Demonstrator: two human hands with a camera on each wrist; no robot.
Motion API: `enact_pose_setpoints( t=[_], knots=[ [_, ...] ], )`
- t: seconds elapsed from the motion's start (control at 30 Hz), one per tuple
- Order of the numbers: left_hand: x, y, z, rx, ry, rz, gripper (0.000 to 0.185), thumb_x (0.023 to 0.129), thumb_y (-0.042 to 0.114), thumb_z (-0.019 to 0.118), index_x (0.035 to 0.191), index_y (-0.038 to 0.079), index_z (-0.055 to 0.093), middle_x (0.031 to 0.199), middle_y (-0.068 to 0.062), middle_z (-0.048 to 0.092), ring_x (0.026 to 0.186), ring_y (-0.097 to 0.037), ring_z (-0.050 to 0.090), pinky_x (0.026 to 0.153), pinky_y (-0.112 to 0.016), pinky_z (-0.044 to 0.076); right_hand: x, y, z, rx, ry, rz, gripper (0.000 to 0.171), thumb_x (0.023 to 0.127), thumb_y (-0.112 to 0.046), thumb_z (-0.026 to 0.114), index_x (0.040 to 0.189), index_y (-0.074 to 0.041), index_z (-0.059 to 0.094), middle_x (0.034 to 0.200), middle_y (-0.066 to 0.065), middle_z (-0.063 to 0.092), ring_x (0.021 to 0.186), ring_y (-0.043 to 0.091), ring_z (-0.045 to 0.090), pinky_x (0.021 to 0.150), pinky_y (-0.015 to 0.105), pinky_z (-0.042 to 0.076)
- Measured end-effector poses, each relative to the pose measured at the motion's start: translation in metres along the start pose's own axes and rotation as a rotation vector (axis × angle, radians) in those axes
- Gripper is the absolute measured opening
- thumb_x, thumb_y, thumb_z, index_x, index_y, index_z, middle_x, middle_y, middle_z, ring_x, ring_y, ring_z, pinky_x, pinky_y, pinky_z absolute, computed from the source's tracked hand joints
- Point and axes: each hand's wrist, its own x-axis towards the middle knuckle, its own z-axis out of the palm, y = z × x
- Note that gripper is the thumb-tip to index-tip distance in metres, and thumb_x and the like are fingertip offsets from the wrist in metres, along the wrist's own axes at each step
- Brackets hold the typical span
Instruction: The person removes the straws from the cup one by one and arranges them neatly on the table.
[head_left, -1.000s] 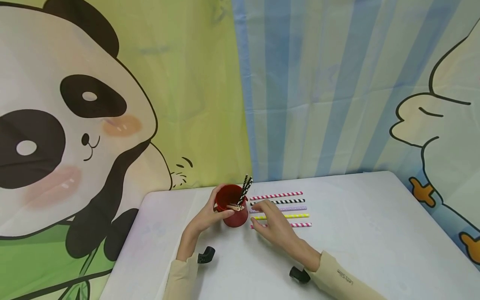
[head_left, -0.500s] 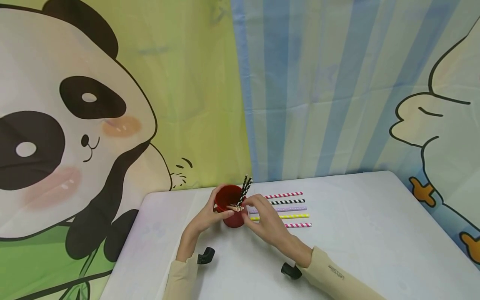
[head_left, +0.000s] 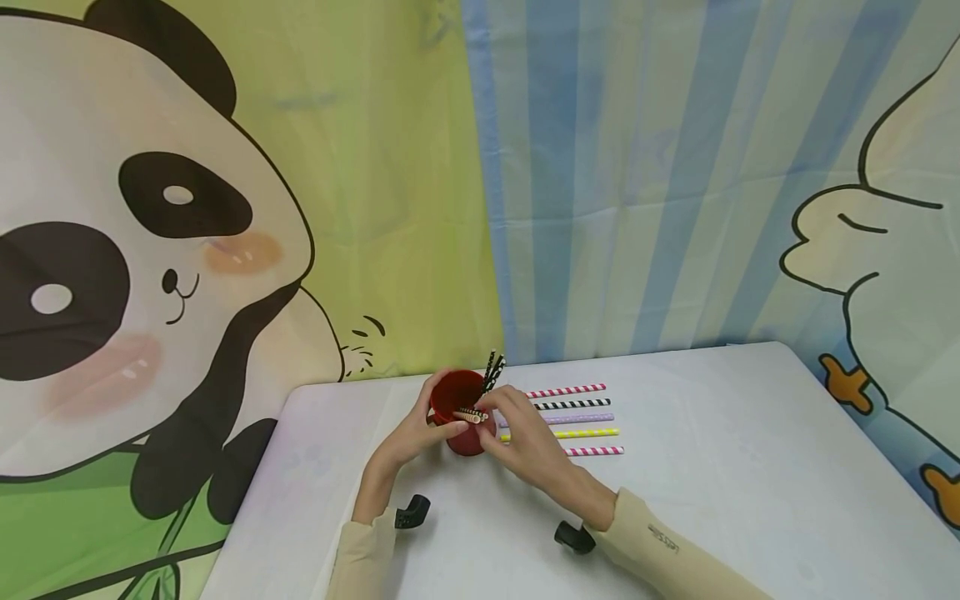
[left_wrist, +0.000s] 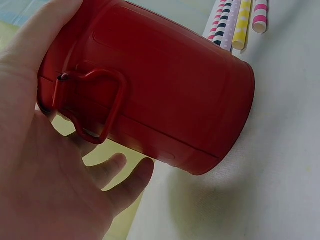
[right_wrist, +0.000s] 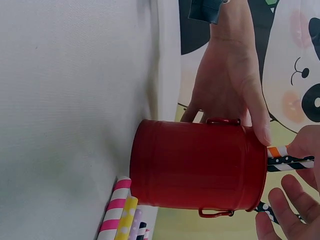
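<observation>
While my left hand [head_left: 420, 433] grips the red cup [head_left: 467, 417] near the table's [head_left: 712, 500] back edge, thumb curled over its rim, my right hand [head_left: 525, 446] pinches a striped straw [right_wrist: 290, 161] lying across the mouth; I judge I'm dropping straws in, and next this one must tip upright. Five more straws [head_left: 577, 419] lie just right of the cup. My right fingers hide the straw's far end, and the cup's inside is unseen.

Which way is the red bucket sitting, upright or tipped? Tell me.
Upright. The red bucket stands on its base on the white table, mouth up, straws poking from the top, while the left hand grips its side.
</observation>
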Motion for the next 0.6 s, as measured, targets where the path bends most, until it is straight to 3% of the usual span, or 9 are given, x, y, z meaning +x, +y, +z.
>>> enact_pose_setpoints(
  t=[0.6],
  knots=[
    [-0.0015, 0.0038, 0.0010, -0.003, -0.006, -0.001, 0.096, 0.088, 0.027, 0.077, 0.160, 0.026, 0.013, 0.154, -0.003, 0.035, 0.142, -0.028, 0.034, 0.110, -0.053, 0.041, 0.0029, -0.0043, 0.0057, 0.012, -0.046, 0.059, 0.021, 0.089, -0.009, 0.069, 0.109, -0.014, 0.066, 0.110, -0.007, 0.057, 0.102, 0.009, 0.050, 0.086, 0.027, 0.051]
  ],
)
